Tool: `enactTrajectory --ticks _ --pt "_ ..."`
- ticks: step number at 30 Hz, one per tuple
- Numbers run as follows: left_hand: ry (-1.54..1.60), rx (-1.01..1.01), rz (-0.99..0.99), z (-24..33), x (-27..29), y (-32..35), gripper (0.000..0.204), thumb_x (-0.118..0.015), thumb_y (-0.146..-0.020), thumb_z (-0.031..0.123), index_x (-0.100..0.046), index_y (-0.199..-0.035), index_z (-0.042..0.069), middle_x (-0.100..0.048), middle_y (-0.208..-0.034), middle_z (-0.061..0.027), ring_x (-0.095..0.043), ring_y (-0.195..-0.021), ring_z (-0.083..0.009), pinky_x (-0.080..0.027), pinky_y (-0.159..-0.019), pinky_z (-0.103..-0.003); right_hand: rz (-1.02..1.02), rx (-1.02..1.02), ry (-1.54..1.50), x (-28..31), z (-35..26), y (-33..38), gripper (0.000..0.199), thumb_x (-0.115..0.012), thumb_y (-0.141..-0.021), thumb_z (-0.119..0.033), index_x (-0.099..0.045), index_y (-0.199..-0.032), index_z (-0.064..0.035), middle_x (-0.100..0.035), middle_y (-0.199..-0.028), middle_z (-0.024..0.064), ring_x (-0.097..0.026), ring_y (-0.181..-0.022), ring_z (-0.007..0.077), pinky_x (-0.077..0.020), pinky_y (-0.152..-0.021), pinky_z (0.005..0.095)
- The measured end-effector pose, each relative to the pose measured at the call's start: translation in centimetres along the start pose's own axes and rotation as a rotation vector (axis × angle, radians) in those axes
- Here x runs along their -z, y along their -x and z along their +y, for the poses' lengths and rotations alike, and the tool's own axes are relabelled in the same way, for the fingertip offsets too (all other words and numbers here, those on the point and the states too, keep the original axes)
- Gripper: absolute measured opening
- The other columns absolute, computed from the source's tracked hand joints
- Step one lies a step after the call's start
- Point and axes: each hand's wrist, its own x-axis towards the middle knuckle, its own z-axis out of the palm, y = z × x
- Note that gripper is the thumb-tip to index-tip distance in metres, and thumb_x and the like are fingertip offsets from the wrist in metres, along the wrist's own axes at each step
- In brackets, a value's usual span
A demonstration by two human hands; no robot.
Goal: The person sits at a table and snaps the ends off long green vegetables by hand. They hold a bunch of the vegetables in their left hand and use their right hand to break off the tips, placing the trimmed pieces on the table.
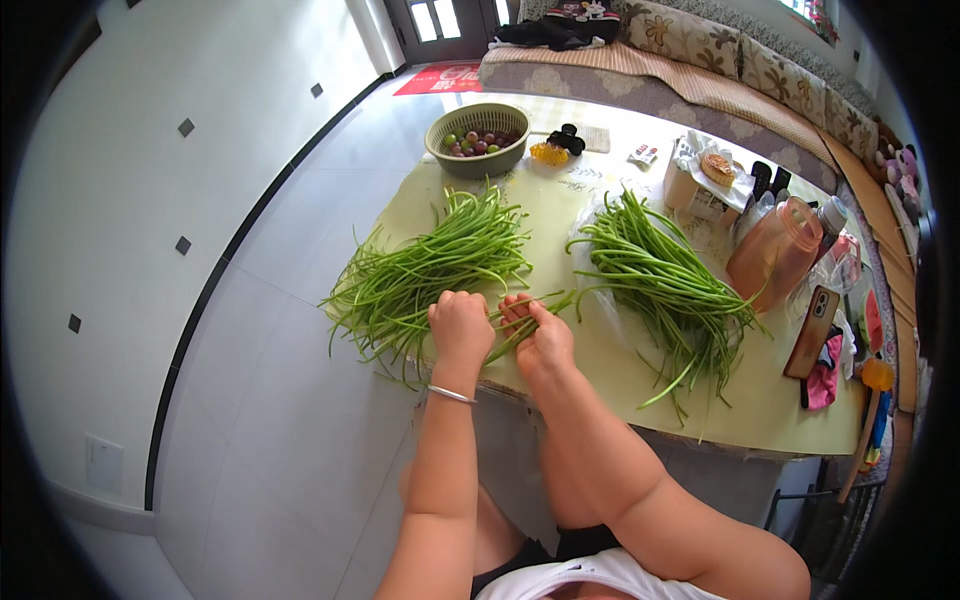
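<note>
Here, a person is working at the near edge of a pale green table, both hands closing on the same few long green stalks. The left hand, a silver bangle on its wrist, is curling into a loose fist over one end of the stalks, while the right hand is pinching them just beside it between thumb and fingers. A larger heap of stalks is lying just beyond and to the left of the left hand, spilling over the table's edge; a second heap is resting on clear plastic to the right of the right hand. Farther ahead of both hands, a green basket is holding grapes, and well off to the right an orange jug and a phone are standing.
</note>
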Motion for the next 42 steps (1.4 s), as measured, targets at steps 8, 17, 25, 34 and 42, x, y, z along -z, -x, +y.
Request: enactTrajectory --ticks 8,17,25,34,42 --pt "0.434 0.105 -0.060 -1.2 2.3 0.1 0.018 -0.059 -0.078 0.003 -0.070 -0.093 0.004 -0.067 -0.075 -0.0129 -0.064 -0.067 -0.0255 -0.049 -0.062 -0.037 0.049 -0.016 -0.023 -0.4 -0.3 0.6 0.024 -0.038 -0.100 -0.016 -0.051 -0.110 0.0031 -0.061 -0.104 0.0178 -0.062 -0.098 0.0313 -0.0513 -0.086 0.0424" --pt "0.870 0.284 -0.238 -1.4 4.8 -0.2 0.018 -0.054 -0.085 -0.002 -0.069 -0.094 -0.004 -0.065 -0.072 -0.0036 -0.052 -0.057 -0.0064 -0.043 -0.053 -0.022 -0.087 0.007 -0.065 -0.3 -0.7 0.2 0.029 -0.040 -0.101 -0.018 -0.048 -0.120 0.0029 -0.058 -0.115 0.0201 -0.059 -0.107 0.0321 -0.0501 -0.084 0.0416" --pt "0.743 0.108 -0.440 -0.9 4.5 0.3 0.015 -0.063 -0.079 0.003 -0.070 -0.091 -0.005 -0.065 -0.075 -0.0082 -0.059 -0.065 -0.0117 -0.048 -0.061 -0.027 -0.037 -0.050 -0.070 -1.0 -0.6 0.7 0.027 -0.041 -0.100 -0.013 -0.044 -0.125 -0.0018 -0.059 -0.111 0.0205 -0.060 -0.097 0.0290 -0.0502 -0.080 0.0395" --pt "0.154 0.071 0.237 -2.0 1.3 -0.6 0.020 -0.075 -0.072 0.014 -0.071 -0.089 0.005 -0.063 -0.089 -0.0108 -0.059 -0.085 -0.0280 -0.048 -0.075 -0.040 0.030 -0.064 -0.122 -0.2 -1.0 0.0 0.022 -0.043 -0.095 0.000 -0.042 -0.117 -0.0045 -0.060 -0.095 0.0195 -0.049 -0.061 0.0162 -0.0477 -0.065 0.0344" --pt "0.074 0.104 0.121 -1.3 0.0 -0.7 0.015 -0.074 -0.069 0.008 -0.065 -0.081 0.006 -0.061 -0.084 -0.0091 -0.058 -0.088 -0.0304 -0.047 -0.077 -0.041 0.002 -0.098 -0.125 0.0 -1.2 -0.2 0.014 -0.044 -0.094 0.000 -0.043 -0.108 -0.0023 -0.062 -0.096 0.0203 -0.051 -0.061 0.0156 -0.0494 -0.065 0.0344"
